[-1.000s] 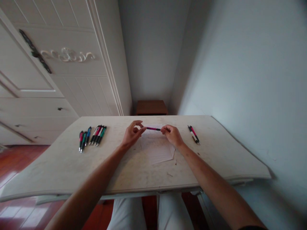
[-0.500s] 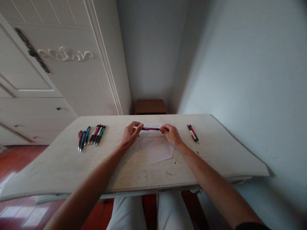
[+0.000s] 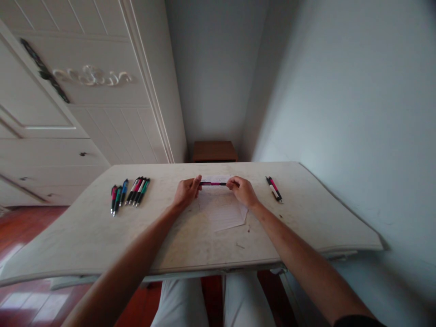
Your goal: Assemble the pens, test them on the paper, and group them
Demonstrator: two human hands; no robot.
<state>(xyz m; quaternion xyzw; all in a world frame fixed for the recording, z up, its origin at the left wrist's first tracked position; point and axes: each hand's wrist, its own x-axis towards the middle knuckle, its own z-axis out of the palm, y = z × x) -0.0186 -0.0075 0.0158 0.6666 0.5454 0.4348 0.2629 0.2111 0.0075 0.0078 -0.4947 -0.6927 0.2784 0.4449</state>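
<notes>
Paper [image 3: 228, 217] on the tabletop [image 3: 190, 245], mid-frame; pink-and-black pen [image 3: 215, 184] held over it
Left hand [image 3: 186, 193] has its grip closed round one end; right hand [image 3: 242, 190] pinches the other; spare pens [image 3: 132, 193] at left of frame, two pens [image 3: 274, 189] at right.

A white panelled cabinet [image 3: 102, 131] stands left of the left hand [image 3: 186, 193] on a glossy red-brown floor [image 3: 30, 222]. Plain grey-blue walls [image 3: 340, 113] rise beyond and right of the right hand [image 3: 243, 190]; boxy brown furniture [image 3: 215, 151] sits beyond both.
</notes>
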